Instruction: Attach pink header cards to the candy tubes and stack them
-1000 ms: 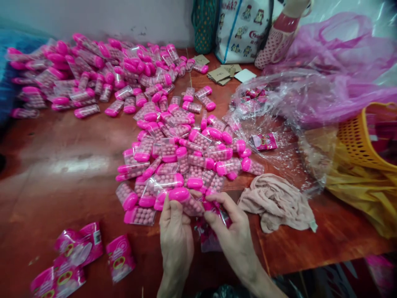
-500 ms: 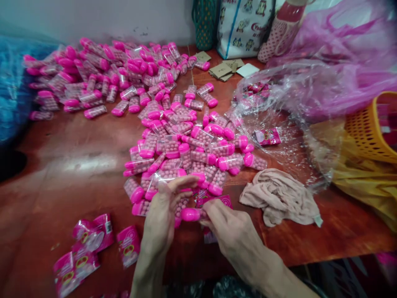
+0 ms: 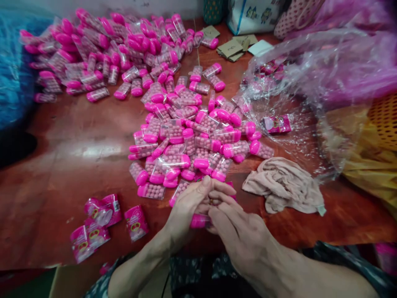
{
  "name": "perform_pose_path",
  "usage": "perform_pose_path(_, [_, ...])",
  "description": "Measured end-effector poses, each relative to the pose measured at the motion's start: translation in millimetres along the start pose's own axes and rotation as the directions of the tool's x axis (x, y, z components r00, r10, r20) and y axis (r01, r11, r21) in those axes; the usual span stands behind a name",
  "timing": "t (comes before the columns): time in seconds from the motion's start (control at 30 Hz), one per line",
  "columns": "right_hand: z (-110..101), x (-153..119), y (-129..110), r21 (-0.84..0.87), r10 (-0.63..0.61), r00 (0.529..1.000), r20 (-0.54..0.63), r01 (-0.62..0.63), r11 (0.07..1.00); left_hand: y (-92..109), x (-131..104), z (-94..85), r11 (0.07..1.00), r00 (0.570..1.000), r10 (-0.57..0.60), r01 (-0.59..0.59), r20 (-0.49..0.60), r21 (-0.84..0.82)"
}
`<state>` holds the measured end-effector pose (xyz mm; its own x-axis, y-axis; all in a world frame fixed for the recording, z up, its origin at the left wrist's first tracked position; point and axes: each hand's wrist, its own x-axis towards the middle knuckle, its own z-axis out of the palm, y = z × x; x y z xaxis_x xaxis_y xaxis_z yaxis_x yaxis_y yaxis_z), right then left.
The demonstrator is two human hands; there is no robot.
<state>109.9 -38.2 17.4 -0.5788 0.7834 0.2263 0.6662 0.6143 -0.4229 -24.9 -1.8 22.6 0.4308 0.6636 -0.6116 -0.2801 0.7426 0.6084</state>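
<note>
Near the front of the table, my left hand and my right hand are brought together, fingers curled and overlapping. Between them is a small clear candy bottle with a pink cap; only the cap end shows below my fingers, the rest being covered. Just beyond my hands spreads a heap of similar bottles filled with pale pink candy balls. A pink printed packet lies partly hidden behind my right fingers. To the left, several pink packets rest on the table.
A larger pile of bottles sits at the back left. On the right are a crumpled cloth, clear plastic with pink packets, and a yellow basket. Cardboard pieces and a white bag stand at the back.
My left hand has moved right and closed in against my right hand around the bottle. The view has tilted down, showing more of the table's front edge and my lap.
</note>
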Motion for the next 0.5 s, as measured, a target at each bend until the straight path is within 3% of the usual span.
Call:
perform_pose_path(0.2, [-2.9,-2.2,-6.4,-0.025,-0.051,0.999,-0.016,0.050,0.998,-2.8,-4.2,0.7,0.995,0.997,-0.070,0.068,0.027,0.069])
perform_pose_path(0.4, [-0.6,-6.4,-9.1,0.049,0.002,1.000,-0.020,-0.001,0.999,-0.6,-5.4,2.6,0.991,0.996,-0.053,0.044,0.067,0.127])
perform_pose_path(0.5, [1.8,-2.6,-3.7,0.085,0.019,0.998,-0.060,-0.013,0.996,6.2,-0.9,5.0,0.989,1.000,0.015,-0.018,0.018,0.144])
